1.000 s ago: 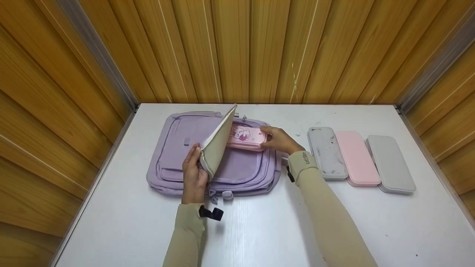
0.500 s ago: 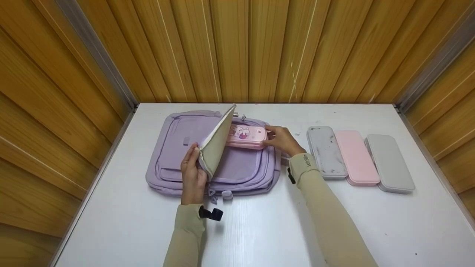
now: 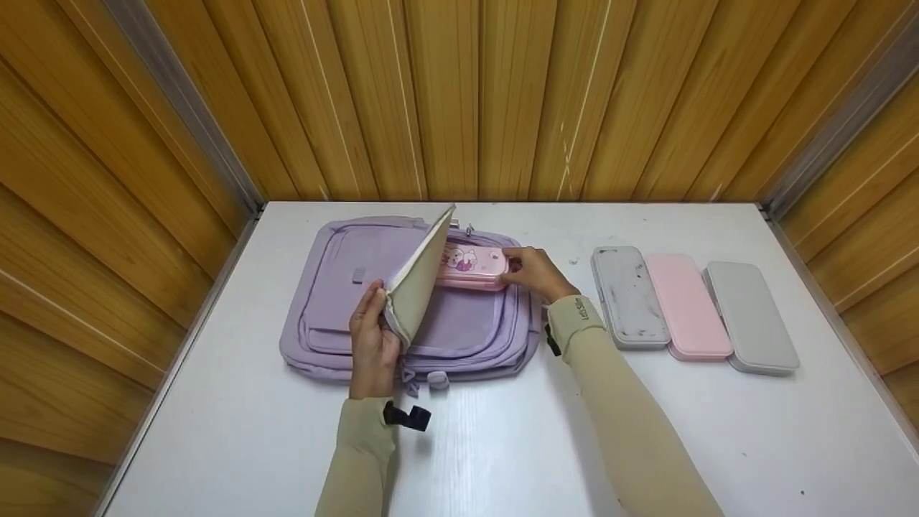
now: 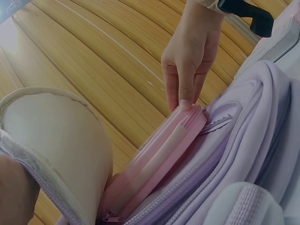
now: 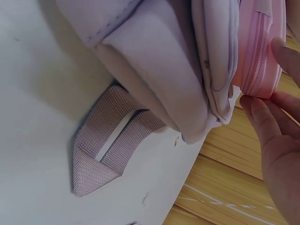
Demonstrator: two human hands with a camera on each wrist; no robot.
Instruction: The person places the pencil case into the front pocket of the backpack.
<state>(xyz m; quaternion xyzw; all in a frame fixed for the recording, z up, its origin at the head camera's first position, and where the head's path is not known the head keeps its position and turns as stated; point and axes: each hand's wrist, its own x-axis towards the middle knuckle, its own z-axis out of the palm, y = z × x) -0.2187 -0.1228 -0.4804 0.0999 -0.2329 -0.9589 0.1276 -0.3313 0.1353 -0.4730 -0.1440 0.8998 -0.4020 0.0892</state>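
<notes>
A lilac backpack (image 3: 337,287) lies flat on the white table, its front pocket unzipped. My left hand (image 3: 375,337) pinches the edge of the raised pocket flap (image 3: 418,294), whose cream lining faces right. In the pocket's mouth lies a pink zippered pencil case (image 3: 470,266) with a cartoon bunny on top; its left end is hidden behind the flap. With thumb and fingers my right hand (image 3: 535,273) grips the case's right end. The right wrist view shows those fingertips around the corner of the pencil case (image 5: 260,61), by its zipper.
Right of the backpack, three slim cases lie side by side: a smudged grey case (image 3: 632,298), a pink case (image 3: 688,305) and a plain grey case (image 3: 752,316). Zipper pulls (image 3: 438,379) hang at the backpack's near edge. Wood-panelled walls (image 3: 502,100) enclose the table.
The right hand and the pink pencil case have shifted slightly left, a little deeper behind the flap. The left hand keeps the flap raised in the same place.
</notes>
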